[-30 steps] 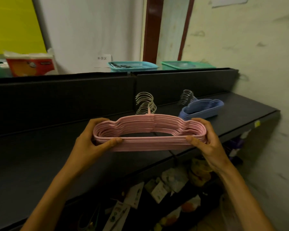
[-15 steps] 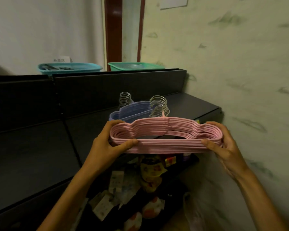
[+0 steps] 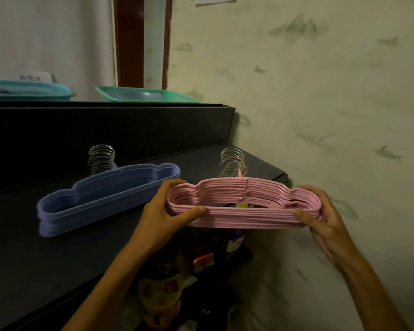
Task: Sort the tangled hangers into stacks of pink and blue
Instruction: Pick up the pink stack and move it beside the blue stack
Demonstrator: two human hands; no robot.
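Note:
A neat stack of pink hangers [image 3: 246, 215] with metal hooks pointing away is held level in the air, near the right end of the black shelf [image 3: 58, 254]. My left hand [image 3: 164, 212] grips its left end, thumb on the front bar. My right hand [image 3: 320, 216] grips its right end the same way. A stack of blue hangers [image 3: 105, 199] lies on the shelf to the left, hooks toward the back panel, close to my left hand.
The black back panel [image 3: 105, 134] rises behind the shelf, with a blue tray [image 3: 26, 90] and a green tray [image 3: 141, 94] above it. A marked wall [image 3: 332, 115] stands close on the right. Packaged goods [image 3: 167, 290] fill the lower shelf.
The view has swung right along the shelf. The pink stack, still gripped in both hands, has travelled right, and the blue stack now lies to its left instead of behind it.

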